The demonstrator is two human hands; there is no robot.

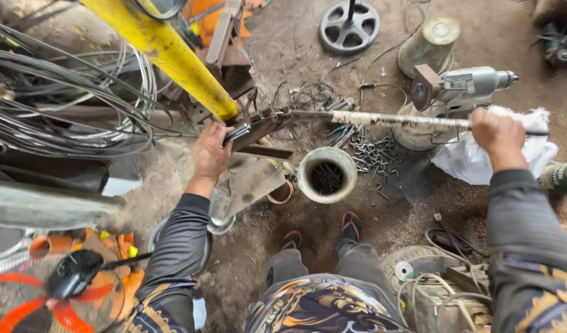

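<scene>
The right hand (498, 137) is closed round the right end of a long steel lever bar (394, 120), grey and flecked with white. The left hand (210, 153) pinches thin bright wire (235, 133) at the rusty bending jig (258, 126), below a yellow pipe (172, 55). The bar runs level, left to right, its far-left end meeting the jig. The fingers' undersides are hidden. Bent wire pieces (373, 154) lie by a round pot (327, 174).

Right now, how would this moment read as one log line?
left hand: on wire at bending jig | right hand: grips long lever bar | bent wire pieces: on ground
</scene>
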